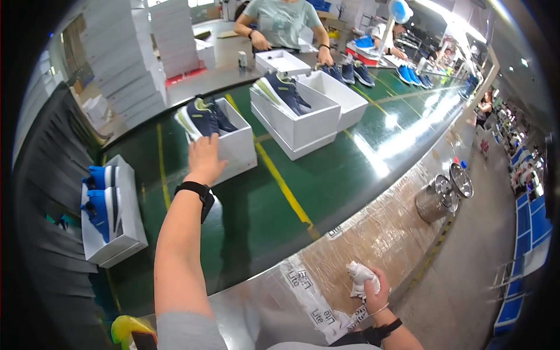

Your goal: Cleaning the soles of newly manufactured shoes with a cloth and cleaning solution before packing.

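My left hand (205,157) reaches out over the belt, its fingers spread at the near edge of a white shoebox (238,153). Inside that box stand navy shoes (205,118) with lime-green trim, and my fingertips overlap the closest one; whether they press on it I cannot tell. Low on the right, my right hand (376,291) is closed around a crumpled white wad (360,279), paper or cloth, above the taped cardboard at the bench edge. Another white box (303,125) with similar navy shoes (283,91) sits further along the belt.
A box (129,236) of blue shoes (104,213) stands at the left on the green belt (233,233). Across it, a co-worker (283,26) handles shoes and a box. Metal canisters (434,198) stand at the right edge. White stacks (116,58) rise behind.
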The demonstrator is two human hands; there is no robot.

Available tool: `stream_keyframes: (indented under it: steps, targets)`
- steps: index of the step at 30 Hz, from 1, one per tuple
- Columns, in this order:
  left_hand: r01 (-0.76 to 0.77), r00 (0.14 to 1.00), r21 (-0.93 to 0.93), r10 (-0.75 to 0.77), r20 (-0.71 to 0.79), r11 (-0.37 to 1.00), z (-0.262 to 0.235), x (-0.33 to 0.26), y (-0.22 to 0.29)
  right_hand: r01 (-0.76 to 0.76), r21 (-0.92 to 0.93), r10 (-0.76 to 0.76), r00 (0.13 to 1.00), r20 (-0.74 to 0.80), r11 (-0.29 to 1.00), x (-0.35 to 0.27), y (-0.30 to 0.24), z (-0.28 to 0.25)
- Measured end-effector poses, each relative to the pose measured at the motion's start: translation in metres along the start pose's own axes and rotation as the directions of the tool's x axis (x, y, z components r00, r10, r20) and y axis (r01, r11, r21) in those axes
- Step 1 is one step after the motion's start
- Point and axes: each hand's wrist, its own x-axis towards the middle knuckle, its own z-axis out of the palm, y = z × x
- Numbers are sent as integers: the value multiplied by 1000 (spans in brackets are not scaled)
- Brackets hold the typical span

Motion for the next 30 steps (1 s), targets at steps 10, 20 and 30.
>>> stream_keyframes:
  steps: [10,20,30]
  targets:
    - [57,984,-10,-55,169,998,-29,-19,-25,-53,68,52,998,21,996,-11,-25,14]
    - [-50,857,-279,185,482,959,-118,-73,-8,-55,104,52,998,29,993,-9,-19,10]
    - [-304,888,-23,292,356,953,-88,57,-62,-39,21,40,999,-25,999,-15,-13,12]
